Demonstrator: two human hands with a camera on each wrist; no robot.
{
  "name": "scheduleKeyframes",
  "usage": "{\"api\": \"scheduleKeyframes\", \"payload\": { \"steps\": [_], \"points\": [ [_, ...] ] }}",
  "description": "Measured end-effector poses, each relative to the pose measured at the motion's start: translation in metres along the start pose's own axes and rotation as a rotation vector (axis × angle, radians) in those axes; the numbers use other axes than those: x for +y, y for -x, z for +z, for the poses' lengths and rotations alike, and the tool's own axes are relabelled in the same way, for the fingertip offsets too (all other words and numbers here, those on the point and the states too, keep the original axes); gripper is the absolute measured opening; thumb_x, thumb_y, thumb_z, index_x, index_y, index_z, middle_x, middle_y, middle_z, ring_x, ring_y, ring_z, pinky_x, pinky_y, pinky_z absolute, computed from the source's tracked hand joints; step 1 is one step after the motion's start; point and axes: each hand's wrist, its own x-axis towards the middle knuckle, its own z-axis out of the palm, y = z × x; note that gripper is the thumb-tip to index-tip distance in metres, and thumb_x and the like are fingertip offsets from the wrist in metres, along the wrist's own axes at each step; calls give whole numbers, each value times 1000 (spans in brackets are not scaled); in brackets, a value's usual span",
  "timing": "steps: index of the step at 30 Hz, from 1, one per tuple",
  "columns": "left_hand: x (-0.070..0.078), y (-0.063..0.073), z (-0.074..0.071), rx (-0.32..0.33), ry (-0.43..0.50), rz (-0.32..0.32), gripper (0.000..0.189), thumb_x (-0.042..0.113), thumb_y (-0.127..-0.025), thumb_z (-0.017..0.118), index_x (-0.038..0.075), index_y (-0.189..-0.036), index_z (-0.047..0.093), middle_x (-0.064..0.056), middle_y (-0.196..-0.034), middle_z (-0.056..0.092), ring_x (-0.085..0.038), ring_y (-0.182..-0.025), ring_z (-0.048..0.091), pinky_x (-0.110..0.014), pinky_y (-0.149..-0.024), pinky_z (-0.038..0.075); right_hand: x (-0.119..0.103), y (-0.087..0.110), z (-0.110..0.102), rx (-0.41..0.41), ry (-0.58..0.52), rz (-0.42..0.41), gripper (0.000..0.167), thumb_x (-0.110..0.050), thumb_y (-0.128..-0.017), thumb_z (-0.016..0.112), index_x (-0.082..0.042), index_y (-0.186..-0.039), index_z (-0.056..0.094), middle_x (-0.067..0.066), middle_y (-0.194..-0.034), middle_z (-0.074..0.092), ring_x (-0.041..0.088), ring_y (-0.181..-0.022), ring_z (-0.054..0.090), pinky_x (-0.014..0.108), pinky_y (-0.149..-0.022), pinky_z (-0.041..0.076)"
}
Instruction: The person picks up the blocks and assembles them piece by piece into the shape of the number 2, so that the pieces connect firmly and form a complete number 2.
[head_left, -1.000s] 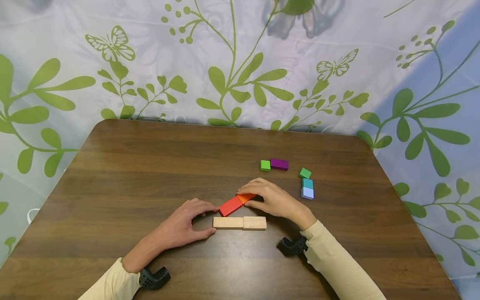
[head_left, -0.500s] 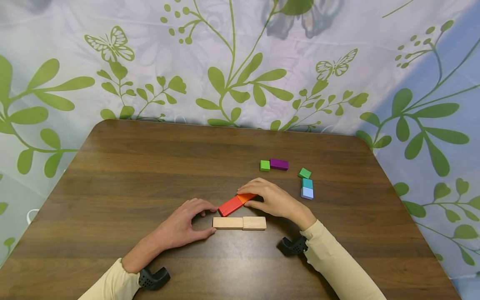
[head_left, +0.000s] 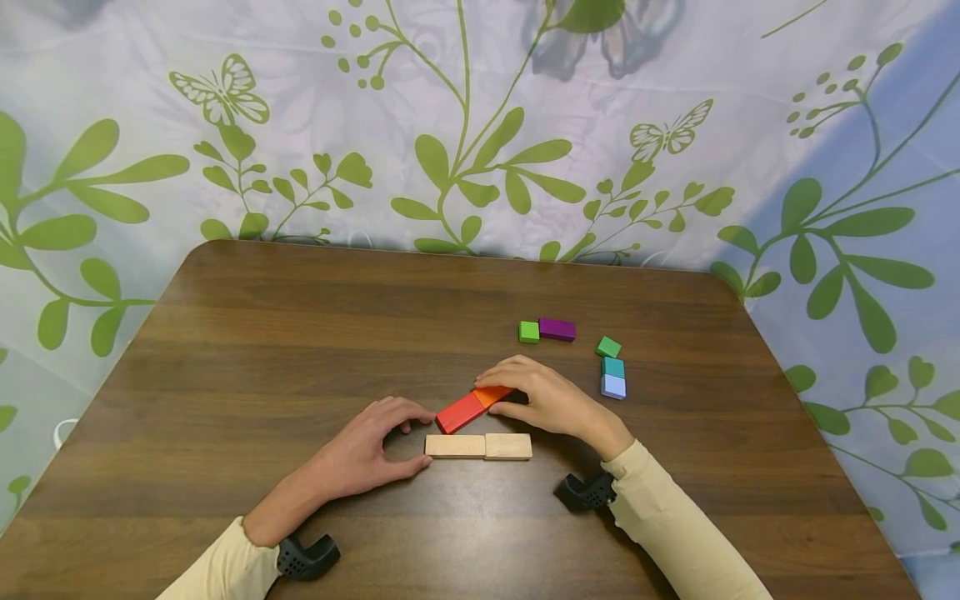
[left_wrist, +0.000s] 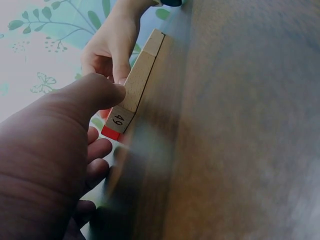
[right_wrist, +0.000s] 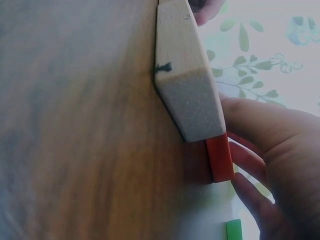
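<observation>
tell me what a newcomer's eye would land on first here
Probably the red block and orange block, slanting end to end, with the right hand gripping the orange one. Just nearer the person lie two pale wooden blocks in a row, the left hand at their left end. Beyond the far edge of the brown table, the cloth with green leaves and butterflies also stands out.

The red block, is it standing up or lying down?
Lying down. In the head view, the red block stretches lengthwise along the table.
</observation>
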Motion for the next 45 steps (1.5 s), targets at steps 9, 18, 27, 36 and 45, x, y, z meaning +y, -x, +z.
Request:
{"api": "scheduleKeyframes", "payload": {
  "steps": [9, 18, 27, 36, 45],
  "points": [
    [0, 0, 0, 6, -5, 5, 45, 35, -87, 84, 23, -127, 68, 12, -121, 65, -4, -96, 54, -32, -87, 49, 1, 2, -4, 34, -4, -6, 40, -31, -96, 76, -18, -133, 71, -6, -134, 67, 13, -128, 56, 39, -109, 48],
    [0, 0, 1, 6, -11, -1, 45, 35, -87, 84, 24, -127, 68, 13, -120, 65, -4, -96, 53, -33, -87, 48, 3, 4, -8, 78, -19, -22, 38, -30, -95, 76, -15, -130, 72, -5, -131, 69, 14, -126, 58, 39, -107, 49],
    [0, 0, 0, 2, -10, -6, 45, 36, -88, 84, 24, -128, 68, 13, -122, 65, -4, -97, 53, -34, -88, 48, 5, 6, -12, 102, -19, -22, 39, -27, -95, 76, -13, -131, 71, -3, -133, 68, 17, -127, 59, 42, -107, 49],
    [1, 0, -1, 1, -7, -4, 45, 35, -87, 84, 24, -128, 68, 13, -122, 65, -4, -97, 54, -33, -89, 49, 10, 8, -16, 113, -29, 12, 38, -24, -95, 77, -14, -131, 71, -1, -133, 68, 19, -127, 59, 44, -107, 49],
    [1, 0, -1, -2, -4, -11, 44, 35, -87, 84, 25, -127, 68, 14, -122, 65, -3, -97, 54, -33, -89, 49, 13, 9, -18, 143, -18, 39, 36, -24, -97, 75, -12, -131, 71, 1, -134, 68, 22, -127, 59, 45, -107, 49]
  ]
}}
